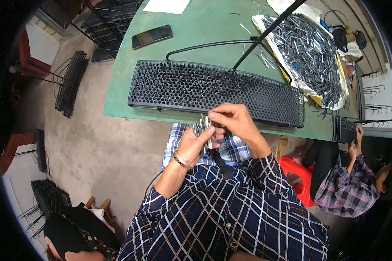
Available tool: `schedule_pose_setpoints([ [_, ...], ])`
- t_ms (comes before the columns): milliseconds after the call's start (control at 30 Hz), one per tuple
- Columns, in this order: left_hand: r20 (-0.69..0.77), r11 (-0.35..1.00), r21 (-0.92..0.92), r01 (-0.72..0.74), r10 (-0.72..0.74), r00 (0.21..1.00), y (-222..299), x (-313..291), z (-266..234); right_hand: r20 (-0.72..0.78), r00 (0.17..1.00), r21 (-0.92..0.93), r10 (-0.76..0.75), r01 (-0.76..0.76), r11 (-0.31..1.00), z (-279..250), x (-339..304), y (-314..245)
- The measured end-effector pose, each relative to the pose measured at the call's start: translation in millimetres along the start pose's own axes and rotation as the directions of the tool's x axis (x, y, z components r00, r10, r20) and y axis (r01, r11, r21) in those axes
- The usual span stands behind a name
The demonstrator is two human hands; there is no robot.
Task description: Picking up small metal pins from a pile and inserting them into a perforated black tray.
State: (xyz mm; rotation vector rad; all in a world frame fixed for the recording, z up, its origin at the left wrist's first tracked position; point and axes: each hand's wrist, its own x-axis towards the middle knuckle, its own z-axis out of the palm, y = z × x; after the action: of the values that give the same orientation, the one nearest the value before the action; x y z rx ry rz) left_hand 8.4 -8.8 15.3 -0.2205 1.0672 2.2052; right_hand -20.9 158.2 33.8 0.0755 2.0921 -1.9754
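Note:
My left hand [190, 143] is closed round a bundle of thin grey strips [200, 127], which stand up out of the fist. My right hand [235, 124] meets the bundle from the right, thumb and forefinger pinched at the strips' upper ends. Just beyond both hands a long black perforated panel [265, 102] rests along the edge of the green table [117, 93]. Dark pieces stand up thickly from its left and middle holes; toward the right, more bare holes show. A bent black rod [204, 45] rises behind the panel.
A heap of grey strips [309, 52] lies on a white sack at the table's right. A phone [152, 37] and a paper sheet [166, 5] lie beyond the panel. Another person [348, 191] works at right near a red stool [297, 176]. Black racks [71, 82] stand on the floor at left.

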Motion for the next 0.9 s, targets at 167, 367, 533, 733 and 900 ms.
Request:
schedule_pose_setpoints([
  [167, -0.009, 0.999, 0.030, 0.034, -0.034, 0.999, 3.6, 8.5, 5.5, -0.051, 0.998, 0.009, 0.038, -0.038, 0.999, -8.6, 1.4, -9.2],
  [367, -0.096, 1.000, -0.007, 0.030, -0.030, 0.995, -4.1, 15.3, 2.2, -0.233, 0.971, 0.016, -0.053, 0.058, 0.998, -11.4, 8.7, -12.8],
  [533, -0.103, 0.996, -0.008, 0.087, -0.087, 0.991, -11.9, 11.6, 0.6, -0.423, 0.864, -0.103, -0.273, 0.254, 0.962, -1.9, 22.4, -8.2],
  [733, -0.115, 0.997, 0.007, 0.072, -0.071, 0.991, -14.0, 9.1, -1.3, -0.384, 0.782, -0.411, -0.491, 0.332, 0.849, -2.0, 26.9, 10.2],
  [900, -0.096, 0.996, -0.043, 0.076, -0.080, 0.992, -17.8, 9.0, -7.0, -0.260, 0.658, -0.612, -0.707, 0.454, 0.648, 3.4, 28.8, 9.5],
])
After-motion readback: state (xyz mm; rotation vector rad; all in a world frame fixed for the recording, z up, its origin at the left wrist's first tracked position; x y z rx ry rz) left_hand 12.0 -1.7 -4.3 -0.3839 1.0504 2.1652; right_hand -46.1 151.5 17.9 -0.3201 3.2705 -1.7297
